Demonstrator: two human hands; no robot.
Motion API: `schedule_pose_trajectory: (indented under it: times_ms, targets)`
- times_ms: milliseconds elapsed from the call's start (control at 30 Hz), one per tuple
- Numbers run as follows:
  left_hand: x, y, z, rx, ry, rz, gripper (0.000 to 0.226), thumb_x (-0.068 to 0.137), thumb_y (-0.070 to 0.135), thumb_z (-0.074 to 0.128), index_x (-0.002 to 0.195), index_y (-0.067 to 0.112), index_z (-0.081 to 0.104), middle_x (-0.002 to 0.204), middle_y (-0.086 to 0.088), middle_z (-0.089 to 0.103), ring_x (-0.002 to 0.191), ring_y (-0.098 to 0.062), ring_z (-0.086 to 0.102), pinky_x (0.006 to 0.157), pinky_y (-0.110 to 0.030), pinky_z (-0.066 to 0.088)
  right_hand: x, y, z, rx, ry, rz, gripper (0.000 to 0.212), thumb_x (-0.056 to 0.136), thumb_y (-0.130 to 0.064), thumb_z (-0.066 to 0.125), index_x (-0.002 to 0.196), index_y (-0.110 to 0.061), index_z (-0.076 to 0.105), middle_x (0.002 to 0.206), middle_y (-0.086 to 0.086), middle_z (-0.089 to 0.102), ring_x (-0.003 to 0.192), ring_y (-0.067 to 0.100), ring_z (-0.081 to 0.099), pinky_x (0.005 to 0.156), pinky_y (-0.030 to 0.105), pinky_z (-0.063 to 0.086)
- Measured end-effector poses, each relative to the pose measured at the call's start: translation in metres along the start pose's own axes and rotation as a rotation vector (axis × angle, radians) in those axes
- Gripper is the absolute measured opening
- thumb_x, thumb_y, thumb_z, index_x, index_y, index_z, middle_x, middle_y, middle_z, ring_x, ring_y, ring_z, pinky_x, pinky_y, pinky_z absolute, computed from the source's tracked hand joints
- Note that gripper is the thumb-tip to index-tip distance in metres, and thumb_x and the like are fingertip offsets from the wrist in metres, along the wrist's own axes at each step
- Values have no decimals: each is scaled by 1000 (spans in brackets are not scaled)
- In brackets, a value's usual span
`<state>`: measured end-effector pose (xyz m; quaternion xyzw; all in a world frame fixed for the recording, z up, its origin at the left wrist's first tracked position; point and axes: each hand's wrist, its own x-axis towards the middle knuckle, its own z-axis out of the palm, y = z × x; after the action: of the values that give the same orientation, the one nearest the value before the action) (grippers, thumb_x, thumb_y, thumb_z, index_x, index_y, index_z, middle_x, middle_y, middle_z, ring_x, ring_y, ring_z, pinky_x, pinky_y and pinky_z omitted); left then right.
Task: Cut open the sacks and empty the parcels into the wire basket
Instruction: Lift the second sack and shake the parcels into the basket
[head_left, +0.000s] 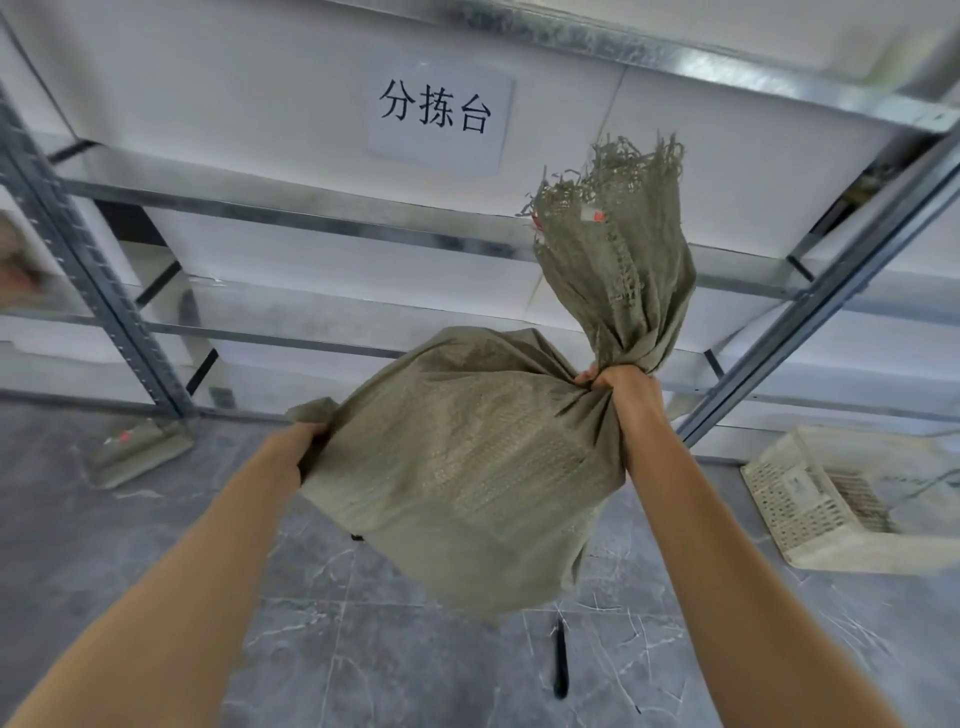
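Grey marbled floor tiles (405, 670) fill the lower half of the frame, and behind them a metal shelving rack (322, 218) with white panels spans the whole upper half. A paper sign (436, 111) with black characters is stuck on the panel at upper centre.

At the centre of the frame hangs a bulging olive-green woven sack (467, 467), lifted clear of the floor. Its neck is bunched tight, and the frayed open end stands up above the grip toward the upper right. The right hand (621, 387) is clenched around that gathered neck; the left hand (298, 441) grasps a corner of the sack at the left side, fingers closed on the fabric.

At the right edge, a white perforated plastic crate (831, 499) lies on the floor — tilted, with its open side toward the camera. At the left, near the foot of the rack, a flattened green sack (137, 449) lies on the tiles. Below the hanging sack, at lower centre, a slim black tool (560, 660) lies on the floor — too small to tell what it is.
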<state>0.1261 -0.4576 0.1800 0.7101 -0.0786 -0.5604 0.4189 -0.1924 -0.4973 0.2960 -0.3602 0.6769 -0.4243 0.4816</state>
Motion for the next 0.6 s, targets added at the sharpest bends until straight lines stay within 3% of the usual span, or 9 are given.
schedule_pose_trajectory:
  times_ms: [133, 300, 367, 467, 600]
  targets:
    - [6, 17, -15, 40, 92, 123, 29, 89, 15, 62, 114, 0, 59, 111, -17, 63, 102, -32, 61, 89, -41, 51, -11, 12, 12, 55, 7, 47, 23, 72, 10, 49, 73, -5, 66, 77, 3, 67, 73, 18, 58, 60, 25, 45]
    - [-16, 50, -18, 148, 150, 332, 13, 88, 15, 60, 98, 7, 55, 91, -12, 57, 86, -26, 53, 77, -34, 44, 2, 25, 24, -57, -13, 71, 12, 82, 0, 50, 92, -1, 57, 79, 11, 54, 68, 23, 50, 60, 30, 40]
    - [-25, 64, -20, 168, 151, 406, 13, 86, 16, 62, 96, 9, 56, 90, -12, 59, 82, -27, 55, 74, -34, 47, 10, 30, 30, -59, -51, 87, 17, 84, -1, 49, 99, 1, 58, 78, 11, 56, 70, 25, 52, 63, 31, 43]
    - [-30, 83, -21, 198, 176, 496, 12, 83, 15, 64, 92, 8, 60, 97, -16, 63, 89, -31, 59, 75, -36, 46, 23, 37, 43, -8, -99, 110, 14, 88, -1, 54, 101, -1, 59, 81, 11, 59, 75, 26, 55, 68, 34, 47]
    - [-30, 109, -16, 301, 198, 596, 11, 81, 16, 64, 84, 5, 64, 86, -17, 64, 81, -30, 59, 68, -34, 43, 58, 43, 63, 45, -130, 144, 15, 88, -9, 63, 101, -2, 61, 93, 12, 61, 90, 30, 56, 92, 42, 48]
